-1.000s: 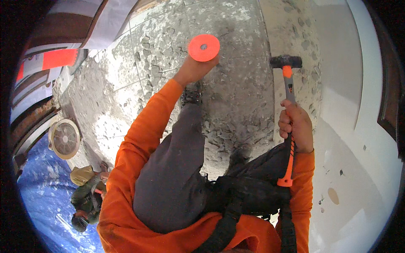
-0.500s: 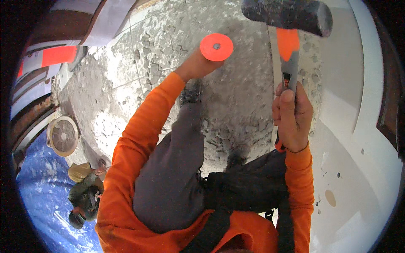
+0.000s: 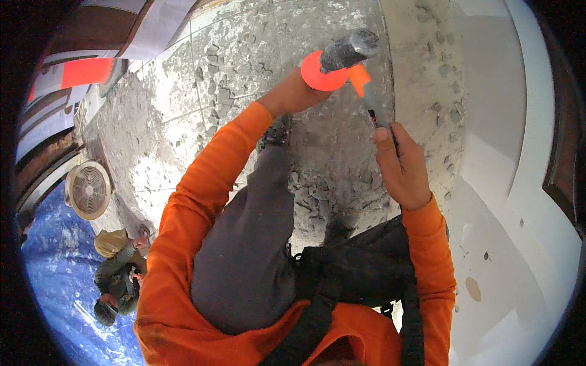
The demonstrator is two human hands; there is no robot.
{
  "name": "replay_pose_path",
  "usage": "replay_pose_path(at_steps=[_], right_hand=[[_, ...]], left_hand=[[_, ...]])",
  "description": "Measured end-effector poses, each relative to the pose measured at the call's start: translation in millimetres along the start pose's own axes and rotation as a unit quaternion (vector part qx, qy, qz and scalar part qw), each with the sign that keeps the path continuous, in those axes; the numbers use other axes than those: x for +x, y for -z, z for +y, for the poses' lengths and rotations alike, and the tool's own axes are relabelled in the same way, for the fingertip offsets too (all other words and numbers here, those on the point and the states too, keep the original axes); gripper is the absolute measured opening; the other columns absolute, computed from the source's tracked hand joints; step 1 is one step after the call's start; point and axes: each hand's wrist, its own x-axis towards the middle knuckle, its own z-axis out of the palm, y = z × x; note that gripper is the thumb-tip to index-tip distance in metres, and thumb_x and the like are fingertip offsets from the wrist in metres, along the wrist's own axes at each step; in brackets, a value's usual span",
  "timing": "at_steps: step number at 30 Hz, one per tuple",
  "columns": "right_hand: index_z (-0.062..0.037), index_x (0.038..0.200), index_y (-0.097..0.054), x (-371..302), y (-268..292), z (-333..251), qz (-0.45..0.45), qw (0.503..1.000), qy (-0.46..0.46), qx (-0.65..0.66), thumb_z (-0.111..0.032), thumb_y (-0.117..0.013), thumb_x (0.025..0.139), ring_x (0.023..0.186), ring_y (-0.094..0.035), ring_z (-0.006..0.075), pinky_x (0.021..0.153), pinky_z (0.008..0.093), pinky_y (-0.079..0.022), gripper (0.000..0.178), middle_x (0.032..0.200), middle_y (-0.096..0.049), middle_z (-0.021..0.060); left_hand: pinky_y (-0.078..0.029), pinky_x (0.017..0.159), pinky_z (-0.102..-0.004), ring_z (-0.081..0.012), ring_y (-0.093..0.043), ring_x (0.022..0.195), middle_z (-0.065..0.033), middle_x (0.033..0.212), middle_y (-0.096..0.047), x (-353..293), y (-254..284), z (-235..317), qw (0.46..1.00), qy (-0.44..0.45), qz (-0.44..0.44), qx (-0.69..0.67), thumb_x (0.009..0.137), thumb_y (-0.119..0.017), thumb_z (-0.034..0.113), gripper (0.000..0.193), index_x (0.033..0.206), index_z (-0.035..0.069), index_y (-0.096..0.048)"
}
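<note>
Hammer [image 3: 359, 78] was located at the upper centre of the head view, its handle slanting up and to the left from the right hand [image 3: 403, 165]. The right hand was closed around the handle, with the thumb near its upper side. The dark, cylindrical hammer head [image 3: 349, 51] overlapped the upper right part of the round orange-red guard [image 3: 317, 79] in this view. Contact between the two could not be confirmed from this angle. The left hand [image 3: 293, 94] was positioned at the lower left of the guard and gripped the guarded piece from beneath; the fingers were mostly hidden, as was any shaft below the disc.

Both forearms were covered by orange sleeves [image 3: 210, 174]. Dark grey trousers [image 3: 244, 262] and black straps [image 3: 412, 317] lay between the arms. The floor [image 3: 165, 97] carried pale dust, with grey rubble [image 3: 311, 201] scattered near the legs.

A round, grilled fan [image 3: 90, 190] with a pale rim was situated at the left, adjacent to a blue sheet [image 3: 52, 244]. A co-worker [image 3: 116, 277] in a dark cap was at the lower left, well apart from both hands.
</note>
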Motion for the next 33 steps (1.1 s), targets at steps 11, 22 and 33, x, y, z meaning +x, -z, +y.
replay_pose_path(at_steps=[11, 22, 33], right_hand=[[0.0003, 0.097, -0.055, -13.0, 4.6, -0.3, 0.009, 0.999, -0.018, 0.041, -0.039, -0.053, 0.104, 0.051, -0.051, 0.0246, 0.051, 0.0387, -0.040, 0.040, 0.063, -0.051, 0.0169], [-0.0003, 0.096, -0.054, -14.4, -2.5, 23.2, 0.030, 0.998, 0.040, -0.045, -0.037, -0.050, 0.106, 0.053, -0.050, 0.0243, 0.052, 0.0390, -0.041, 0.038, 0.064, -0.051, 0.0139], [-0.0001, 0.095, -0.054, -26.3, 2.2, -6.8, 0.091, 0.990, 0.041, 0.104, -0.041, -0.047, 0.107, 0.055, -0.052, 0.0213, 0.053, 0.0396, -0.041, 0.043, 0.064, -0.053, 0.0122]], left_hand=[[-0.052, 0.094, -0.0435, -0.0378, -0.063, 0.108, -0.0154, 0.119, -0.068, 4.7, -12.2, -7.9, 1.000, -0.025, 0.014, 0.011, 0.089, -0.067, 0.023, 0.037, 0.123, 0.009, -0.061], [-0.038, 0.114, -0.0414, -0.0331, -0.050, 0.133, -0.0148, 0.142, -0.055, 12.8, -8.2, 9.0, 0.998, 0.034, -0.055, 0.026, 0.092, -0.069, 0.021, 0.051, 0.138, 0.007, -0.053], [-0.037, 0.115, -0.0419, -0.0314, -0.050, 0.134, -0.0148, 0.141, -0.055, 2.7, -9.3, 3.5, 0.993, 0.025, -0.062, 0.096, 0.092, -0.069, 0.024, 0.050, 0.137, 0.007, -0.054]])
